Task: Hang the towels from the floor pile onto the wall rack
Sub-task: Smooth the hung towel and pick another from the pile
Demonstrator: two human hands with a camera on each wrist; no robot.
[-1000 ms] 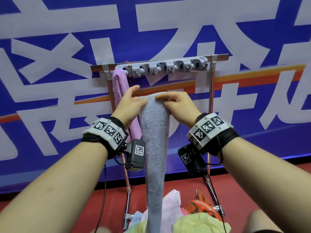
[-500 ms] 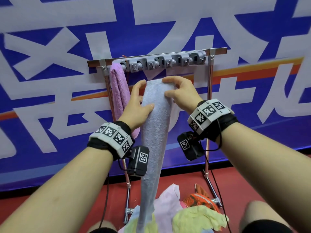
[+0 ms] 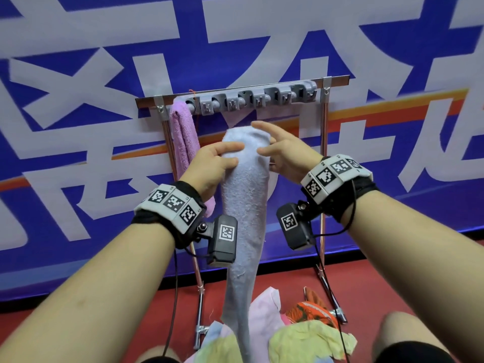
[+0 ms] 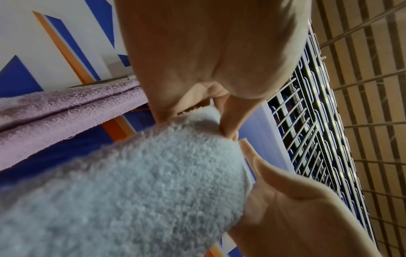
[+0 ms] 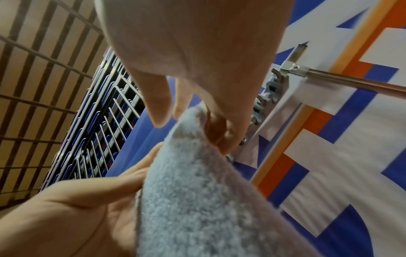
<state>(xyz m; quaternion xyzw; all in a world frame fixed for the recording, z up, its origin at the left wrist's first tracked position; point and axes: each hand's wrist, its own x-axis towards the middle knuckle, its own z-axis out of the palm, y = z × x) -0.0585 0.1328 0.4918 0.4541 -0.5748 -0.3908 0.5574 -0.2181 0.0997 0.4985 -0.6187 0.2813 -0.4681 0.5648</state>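
In the head view a light blue towel (image 3: 246, 195) hangs from both hands just below the grey clip rack (image 3: 251, 98); its tail reaches the floor pile (image 3: 301, 339). My left hand (image 3: 237, 154) pinches the towel's left side near the top, thumb across the front. My right hand (image 3: 272, 145) holds the right side with its thumb in front and fingers behind, index finger stretched over the top. The left wrist view has the left hand (image 4: 219, 120) pinching the towel (image 4: 142, 182). In the right wrist view the right hand (image 5: 189, 128) holds the towel (image 5: 197, 200) near the rack (image 5: 261, 107).
A purple towel (image 3: 182, 137) hangs from the rack's leftmost clip, close to my left hand. The rack stands on thin metal legs (image 3: 323, 231) against a blue and white banner (image 3: 78, 74). My knees (image 3: 408, 341) show at the bottom, on the red floor (image 3: 392, 284).
Both hands have lifted the towel's top closer to the rack. My left thumb has come round onto the towel's front, and my right index finger has straightened over the top.
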